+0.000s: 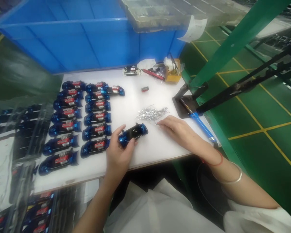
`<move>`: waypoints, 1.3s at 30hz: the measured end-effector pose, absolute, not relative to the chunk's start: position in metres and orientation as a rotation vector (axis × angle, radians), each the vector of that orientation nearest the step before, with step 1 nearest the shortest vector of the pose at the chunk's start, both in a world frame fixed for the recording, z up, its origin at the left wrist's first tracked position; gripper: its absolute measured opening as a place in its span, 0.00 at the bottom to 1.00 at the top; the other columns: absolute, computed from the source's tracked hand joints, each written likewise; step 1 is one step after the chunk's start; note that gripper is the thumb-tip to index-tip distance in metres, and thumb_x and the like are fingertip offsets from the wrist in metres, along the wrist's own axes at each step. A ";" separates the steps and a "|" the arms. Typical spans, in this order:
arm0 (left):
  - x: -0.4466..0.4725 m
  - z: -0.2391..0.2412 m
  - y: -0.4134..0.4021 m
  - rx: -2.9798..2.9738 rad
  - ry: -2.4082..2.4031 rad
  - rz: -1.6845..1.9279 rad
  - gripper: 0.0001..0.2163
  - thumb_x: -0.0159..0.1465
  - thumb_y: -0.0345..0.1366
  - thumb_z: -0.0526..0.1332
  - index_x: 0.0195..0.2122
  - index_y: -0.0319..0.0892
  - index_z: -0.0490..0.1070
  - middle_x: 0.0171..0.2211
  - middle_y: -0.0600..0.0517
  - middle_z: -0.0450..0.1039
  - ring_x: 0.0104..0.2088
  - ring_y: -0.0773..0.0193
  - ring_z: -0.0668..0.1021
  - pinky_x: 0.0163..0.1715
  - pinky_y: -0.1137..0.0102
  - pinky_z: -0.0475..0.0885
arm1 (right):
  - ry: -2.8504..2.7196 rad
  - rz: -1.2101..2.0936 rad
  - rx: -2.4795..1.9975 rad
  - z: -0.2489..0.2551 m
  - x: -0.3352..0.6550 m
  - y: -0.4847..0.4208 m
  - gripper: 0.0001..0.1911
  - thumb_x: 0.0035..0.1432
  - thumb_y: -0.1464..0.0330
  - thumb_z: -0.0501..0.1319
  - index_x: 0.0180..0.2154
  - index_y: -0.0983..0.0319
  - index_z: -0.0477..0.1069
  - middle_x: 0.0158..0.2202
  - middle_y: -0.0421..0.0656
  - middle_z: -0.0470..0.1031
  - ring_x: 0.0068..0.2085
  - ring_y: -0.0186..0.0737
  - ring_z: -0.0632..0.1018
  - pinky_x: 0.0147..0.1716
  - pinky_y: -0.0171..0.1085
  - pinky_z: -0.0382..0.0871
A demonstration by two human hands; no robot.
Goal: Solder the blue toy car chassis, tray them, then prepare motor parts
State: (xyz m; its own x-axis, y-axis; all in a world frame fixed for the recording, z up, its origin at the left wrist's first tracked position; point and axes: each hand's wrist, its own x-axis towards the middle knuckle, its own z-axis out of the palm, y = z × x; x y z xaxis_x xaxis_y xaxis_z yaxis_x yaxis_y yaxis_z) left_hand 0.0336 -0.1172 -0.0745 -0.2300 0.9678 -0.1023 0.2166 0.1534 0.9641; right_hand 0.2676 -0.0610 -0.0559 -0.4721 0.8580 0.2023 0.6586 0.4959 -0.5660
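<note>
My left hand [120,152] is closed around a blue and black toy car chassis [134,133], thumb on the near side and fingers on the far side. No red part shows on this chassis. Beyond it lies a loose pile of thin silvery metal wires [152,113]. At the pile's near right edge is my right hand [176,131], its thumb and fingertips pinched together on what looks like the end of one wire. A small red and grey part [145,89] lies farther back on the white tabletop [128,108].
Two columns of similar chassis with red parts [95,118] fill the table's left side. A blue bin [87,42] stands behind. At the back are a red pen-like tool [153,74] and a yellow box [173,72]. On the right are a blue-handled tool [202,126] and a green post [229,42].
</note>
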 end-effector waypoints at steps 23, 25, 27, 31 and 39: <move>0.043 -0.064 -0.125 1.946 1.354 1.206 0.07 0.65 0.33 0.63 0.42 0.45 0.78 0.35 0.51 0.80 0.33 0.65 0.82 0.34 0.73 0.77 | -1.576 1.099 -1.211 -0.059 0.228 -0.095 0.03 0.55 0.63 0.68 0.31 0.55 0.79 0.51 0.45 0.76 0.56 0.47 0.74 0.57 0.52 0.67; 0.045 -0.062 -0.125 1.980 1.319 1.225 0.06 0.66 0.34 0.62 0.42 0.45 0.78 0.34 0.51 0.81 0.33 0.65 0.82 0.34 0.73 0.77 | -1.601 1.084 -1.231 -0.062 0.226 -0.100 0.04 0.56 0.62 0.68 0.32 0.55 0.79 0.52 0.46 0.76 0.57 0.49 0.74 0.56 0.52 0.68; 0.046 -0.063 -0.124 2.004 1.295 1.264 0.06 0.67 0.33 0.61 0.40 0.44 0.78 0.33 0.51 0.80 0.32 0.66 0.81 0.32 0.74 0.76 | -1.618 1.101 -1.244 -0.062 0.225 -0.102 0.04 0.56 0.63 0.68 0.32 0.55 0.79 0.51 0.47 0.76 0.57 0.49 0.74 0.54 0.51 0.70; 0.045 -0.064 -0.124 2.024 1.303 1.258 0.05 0.66 0.31 0.61 0.37 0.43 0.78 0.31 0.52 0.79 0.29 0.67 0.80 0.31 0.75 0.75 | -1.689 1.131 -1.254 -0.057 0.228 -0.102 0.03 0.58 0.64 0.67 0.33 0.56 0.79 0.49 0.47 0.77 0.54 0.48 0.77 0.52 0.49 0.73; 0.047 -0.060 -0.122 2.032 1.310 1.096 0.06 0.66 0.32 0.59 0.35 0.42 0.76 0.27 0.53 0.76 0.24 0.69 0.75 0.26 0.76 0.72 | -1.937 0.462 -1.061 -0.050 0.241 -0.105 0.06 0.62 0.71 0.63 0.41 0.56 0.75 0.42 0.46 0.78 0.46 0.45 0.78 0.45 0.47 0.75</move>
State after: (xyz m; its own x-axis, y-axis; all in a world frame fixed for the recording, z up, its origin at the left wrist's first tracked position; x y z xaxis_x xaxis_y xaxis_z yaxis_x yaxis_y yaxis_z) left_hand 0.0467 -0.1217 -0.0598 0.2202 0.9048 0.3645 0.5180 -0.4250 0.7423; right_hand 0.2406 -0.1047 -0.0501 -0.2722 0.8178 0.5071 0.5010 0.5704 -0.6509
